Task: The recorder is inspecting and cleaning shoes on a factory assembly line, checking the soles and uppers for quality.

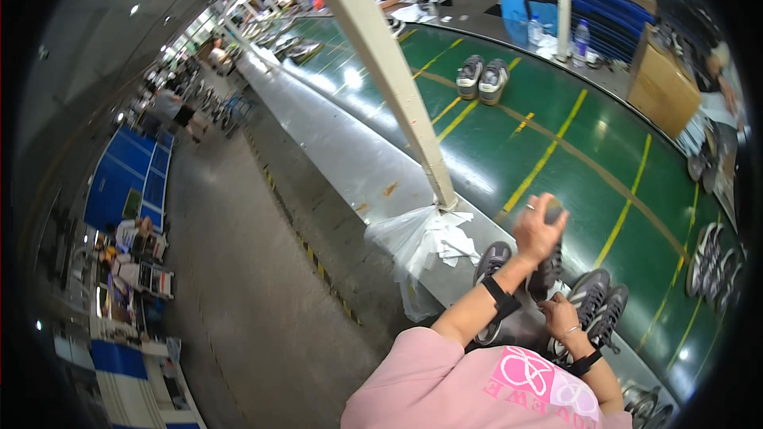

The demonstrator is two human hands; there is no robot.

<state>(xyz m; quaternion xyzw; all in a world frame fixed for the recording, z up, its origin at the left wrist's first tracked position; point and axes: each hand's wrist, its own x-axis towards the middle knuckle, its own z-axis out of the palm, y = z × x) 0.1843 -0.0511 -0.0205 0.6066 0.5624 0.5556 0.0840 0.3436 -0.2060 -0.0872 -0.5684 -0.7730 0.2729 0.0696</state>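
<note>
Grey sneaker (547,274) at near edge of green conveyor belt (556,151), under our hands; left hand (539,228) raised, fingers curled around small dark object; right hand (561,316) resting on sneaker, finger state indeterminate; second pair (598,306) just beside.

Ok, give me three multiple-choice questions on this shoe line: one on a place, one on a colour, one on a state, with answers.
1. Where does the far pair of grey sneakers stand?
A. on the green conveyor belt
B. on the concrete floor
C. on a brown cardboard box

2. What colour are the lines painted on the belt?
A. white
B. yellow
C. red

3. How is the person's left hand?
A. flat on the belt
B. hanging at the side
C. raised, fingers curled round a small dark round object

Answers:
1 A: the pair sits on the belt beyond the slanted white post.
2 B: yellow lines cross the green.
3 C: its grip is closed above the near grey sneakers.
</note>
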